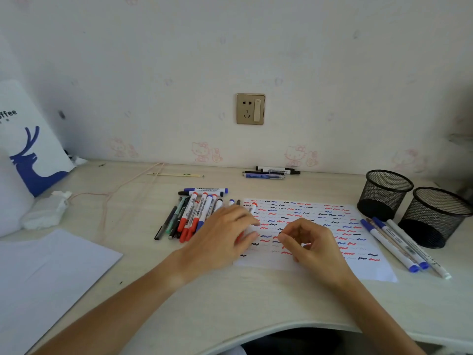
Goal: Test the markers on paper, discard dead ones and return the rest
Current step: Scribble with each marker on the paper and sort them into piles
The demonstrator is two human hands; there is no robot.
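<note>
A white test paper [307, 267] covered in red, blue and black squiggles lies mid-desk. Left of it is a pile of markers [194, 213] with red, blue and black caps. My left hand [225, 234] rests at the paper's left edge, its fingers wrapped over a red marker [254, 206] whose capped end sticks out beyond them. My right hand [309, 242] hovers over the paper with its fingers curled and thumb meeting the index finger; what is inside it is hidden. Several blue-capped and white markers [399, 242] lie to the right of the paper.
Two empty black mesh pen cups [384, 193] [435, 216] stand at the right. A few pens [271, 172] lie by the wall. At the left are blank sheets [51, 265], a crumpled tissue [46, 211], a thin cord [107, 198] and a white bag [30, 139].
</note>
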